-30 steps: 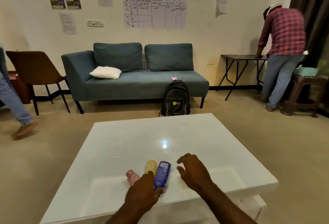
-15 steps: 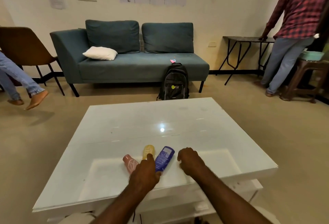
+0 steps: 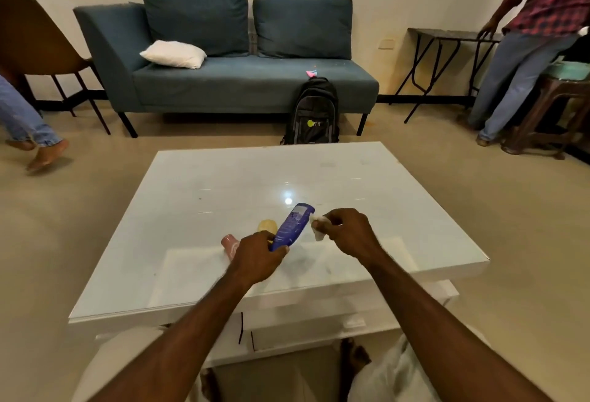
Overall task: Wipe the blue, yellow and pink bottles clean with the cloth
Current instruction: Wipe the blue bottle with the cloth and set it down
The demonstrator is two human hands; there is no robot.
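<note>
Pink bottle and yellow bottle: both lie on their sides on the white tabletop towards its near edge. They are where they lay half a second earlier, and the left grip partly hides them. Left grip: fingers and thumb are curled round the near end of the blue bottle. Half a second ago that bottle lay flat just beside the yellow one. It is now raised clear of the tabletop and tilted, its far end up and to the right. Cloth: a small white wad, not visible in the earlier views (perhaps it was covered by the palm). It is now pinched between the thumb and fingertips of the right grip and held just beside the upper half of the blue bottle. Whether it touches the plastic cannot be told. The right grip has itself lifted off the tabletop, where it rested next to the bottles.

Interpretation: the pick-up is complete, and wiping of the first of the three bottles is about to begin or has barely begun. The yellow and pink bottles appear untouched and are still to be wiped.
</note>
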